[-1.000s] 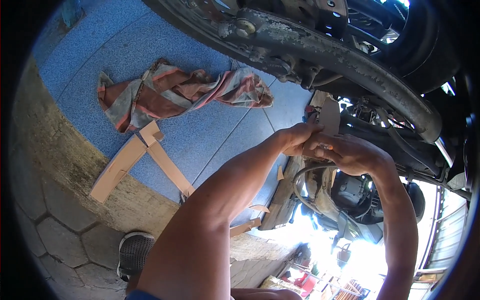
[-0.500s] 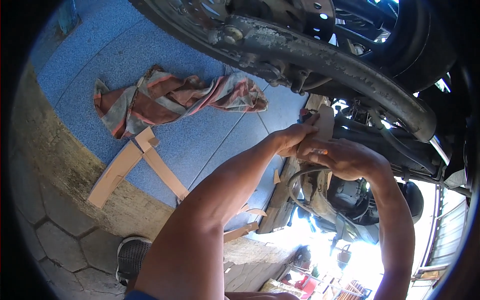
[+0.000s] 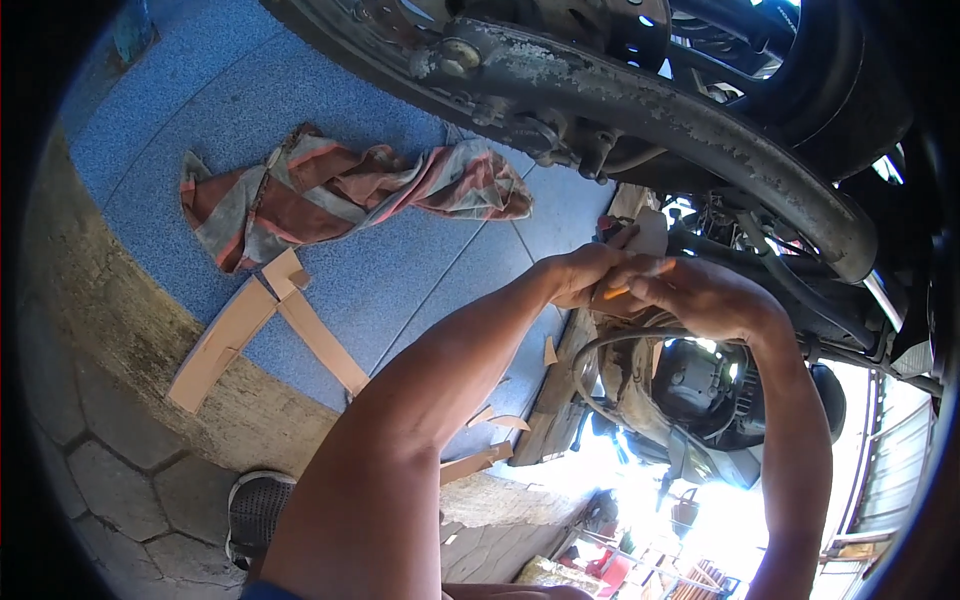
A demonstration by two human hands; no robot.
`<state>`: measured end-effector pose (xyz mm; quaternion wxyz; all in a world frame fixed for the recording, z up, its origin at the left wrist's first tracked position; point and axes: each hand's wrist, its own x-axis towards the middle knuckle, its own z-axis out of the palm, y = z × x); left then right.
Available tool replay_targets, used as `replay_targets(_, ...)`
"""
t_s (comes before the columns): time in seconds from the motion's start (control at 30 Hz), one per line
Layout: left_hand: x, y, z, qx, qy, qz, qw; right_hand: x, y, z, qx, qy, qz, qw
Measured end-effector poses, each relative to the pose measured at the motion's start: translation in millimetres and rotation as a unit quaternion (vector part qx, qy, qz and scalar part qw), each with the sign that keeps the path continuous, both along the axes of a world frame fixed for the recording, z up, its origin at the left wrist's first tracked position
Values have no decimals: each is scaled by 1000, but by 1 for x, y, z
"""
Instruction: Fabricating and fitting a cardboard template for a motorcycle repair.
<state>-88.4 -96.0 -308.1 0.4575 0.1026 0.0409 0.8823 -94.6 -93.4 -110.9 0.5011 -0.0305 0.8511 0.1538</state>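
Observation:
My left hand (image 3: 582, 272) is closed on a piece of cardboard (image 3: 652, 232), which sticks up past its fingers beneath the motorcycle. Close against it, my right hand (image 3: 700, 298) is bent over with curled fingers. A thin orange object (image 3: 616, 292) pokes out of the right hand's grip; most of it is hidden, so its kind does not show. Both hands meet under the worn black swingarm (image 3: 650, 95).
A striped red and grey cloth (image 3: 340, 190) lies crumpled on blue tiles. Cut cardboard strips (image 3: 222, 340) rest across the step's edge, with scraps (image 3: 478, 462) nearer my arm. A wooden beam (image 3: 545, 425) and a curved hose (image 3: 590, 360) are below the hands.
My right hand has shifted slightly and its fingers have moved over the cardboard; more of the orange object shows. The left hand keeps its hold. The whole view has moved a little.

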Motion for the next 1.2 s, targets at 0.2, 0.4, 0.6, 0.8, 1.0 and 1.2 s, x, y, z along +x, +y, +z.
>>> replay_targets(0.2,0,6,-11,9,-33,-2,999,-7,-5,-13,-11,58,-9,998)
replay_targets(0.4,-1,11,-19,9,-22,-6,1000,-3,-12,-18,6,92,13,996)
replay_targets(0.6,0,10,-19,-28,-12,2,1000,-2,-13,-21,27,74,28,997)
replay_targets(0.8,-3,11,-27,-23,12,-1,1000,-3,-18,-23,47,72,17,996)
replay_targets(1.0,-2,14,-23,-14,8,3,1000,-5,-13,-22,55,81,42,994)
replay_targets(1.2,-8,27,-25,36,-23,-33,999,-6,-13,-10,77,73,52,993)
